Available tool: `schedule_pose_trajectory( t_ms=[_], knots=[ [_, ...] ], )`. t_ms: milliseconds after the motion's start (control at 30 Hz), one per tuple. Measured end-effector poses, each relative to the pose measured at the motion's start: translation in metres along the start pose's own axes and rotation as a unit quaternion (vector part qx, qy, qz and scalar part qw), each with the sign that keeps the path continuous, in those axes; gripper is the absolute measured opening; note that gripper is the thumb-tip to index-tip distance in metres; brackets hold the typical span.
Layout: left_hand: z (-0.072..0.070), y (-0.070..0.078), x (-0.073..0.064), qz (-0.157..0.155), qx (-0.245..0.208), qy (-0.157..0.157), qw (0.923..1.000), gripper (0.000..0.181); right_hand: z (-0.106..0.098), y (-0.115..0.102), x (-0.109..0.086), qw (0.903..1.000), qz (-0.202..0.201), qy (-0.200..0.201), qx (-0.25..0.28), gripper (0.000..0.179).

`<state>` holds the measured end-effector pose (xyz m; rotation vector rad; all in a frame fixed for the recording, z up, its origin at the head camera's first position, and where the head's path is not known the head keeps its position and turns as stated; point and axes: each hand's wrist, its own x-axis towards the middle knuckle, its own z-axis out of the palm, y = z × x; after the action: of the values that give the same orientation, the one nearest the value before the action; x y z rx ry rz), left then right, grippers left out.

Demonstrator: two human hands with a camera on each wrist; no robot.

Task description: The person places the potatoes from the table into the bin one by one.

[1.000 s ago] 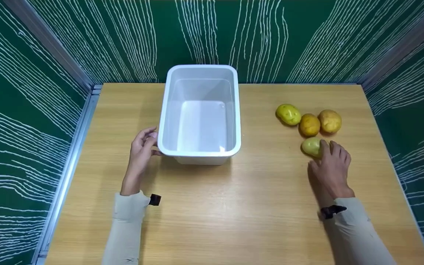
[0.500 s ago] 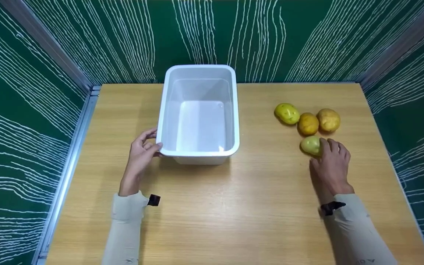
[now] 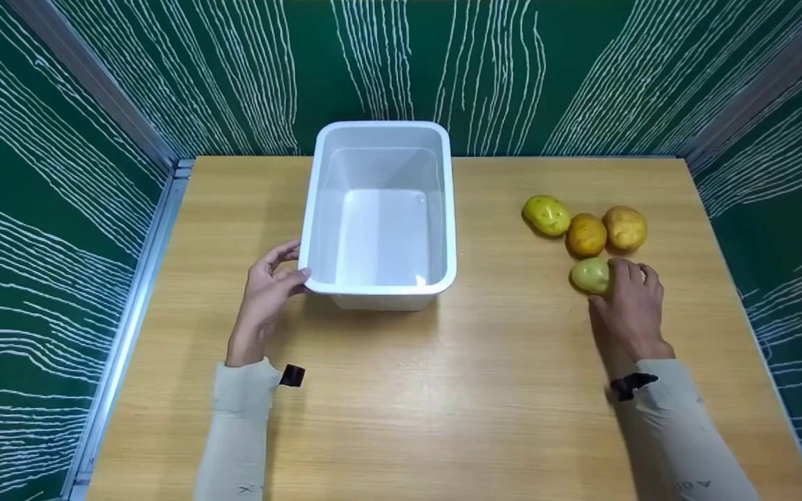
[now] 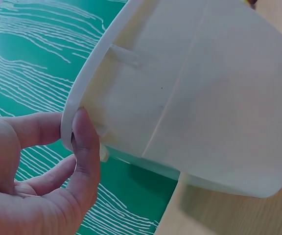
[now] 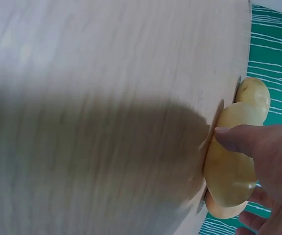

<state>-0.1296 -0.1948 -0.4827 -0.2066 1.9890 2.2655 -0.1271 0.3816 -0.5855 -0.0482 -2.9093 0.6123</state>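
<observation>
A deep white plastic bin [image 3: 387, 303] stands on the table, its inside bare. My left hand [image 3: 262, 299] pinches its rim at the front left corner; the left wrist view shows thumb and finger on either side of the rim [image 4: 89, 68]. On the right, my right hand [image 3: 629, 306] grips a pale green-yellow potato [image 3: 590, 276] at its right end, with the thumb along its near side. In the right wrist view, the thumb [image 5: 236, 138] lies across the potato [image 5: 229, 174], which is close to the tabletop. The far fingers are partly hidden behind it.
Just behind the gripped potato lie a yellow-green potato [image 3: 546, 215], a brownish-yellow potato [image 3: 587, 235] and a tan potato [image 3: 625, 228], close together. Green panels with white wavy lines [image 3: 373, 62] enclose the wooden table [image 3: 401, 403] at the back and sides.
My left thumb has come up onto the bin's rim at the corner. The right fingers have drawn slightly back along the potato, uncovering more of it. Bin and potatoes stay in place.
</observation>
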Motion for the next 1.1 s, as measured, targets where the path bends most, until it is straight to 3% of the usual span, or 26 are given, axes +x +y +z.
schedule_pose_trajectory(
  t_ms=[533, 700, 1100],
  knots=[
    [-0.001, -0.003, 0.002, -0.002, -0.004, 0.004, 1.0000, 0.058, -0.001, 0.001, 0.004, 0.9996, 0.000, -0.027, -0.012, 0.063],
    [-0.002, -0.004, 0.002, 0.000, -0.009, -0.002, 1.0000, 0.058, -0.003, -0.004, 0.004, 0.9994, 0.007, -0.030, -0.016, 0.065],
    [-0.003, -0.003, 0.001, 0.001, -0.021, -0.011, 0.9997, 0.061, -0.009, -0.026, 0.009, 0.9993, -0.016, -0.034, -0.007, 0.064]
  ],
)
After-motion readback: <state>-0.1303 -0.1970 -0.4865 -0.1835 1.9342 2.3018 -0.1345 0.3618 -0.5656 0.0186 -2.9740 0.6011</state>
